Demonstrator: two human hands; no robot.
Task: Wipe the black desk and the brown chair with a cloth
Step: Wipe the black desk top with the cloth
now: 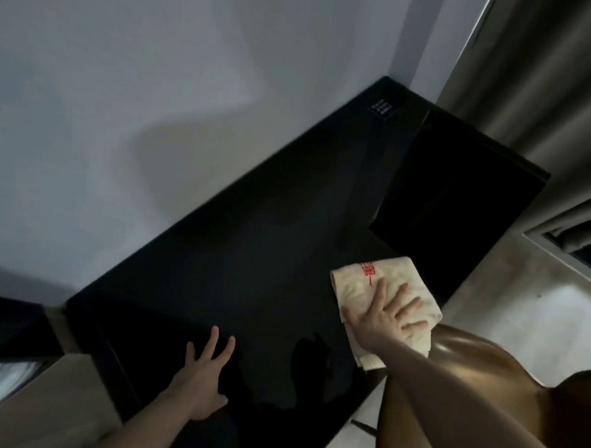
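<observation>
The right hand (385, 317) is lying flat with its fingers spread and straight, pressing down on a folded cream cloth with red printed characters (362, 289). The cloth is resting on the glossy black desk top (251, 249) at the desk's near edge, at about four o'clock from the desk's middle, and one corner is hanging over the edge just beside the brown chair. The left hand (207, 373) is lying open too, fingers straight and splayed, palm resting on the desk surface at about seven o'clock, well apart from the cloth. The smooth brown curved chair back (468, 359) is sitting at five o'clock, below and to the right of the cloth, partly crossed by the right forearm. At one o'clock on the desk a flat black rectangular panel (459, 198) is standing tilted, and a small black label with pale lettering (382, 108) is lying near the far corner. A grey wall (158, 79) is running along the desk's far side, with grey curtains (551, 83) at two o'clock.
</observation>
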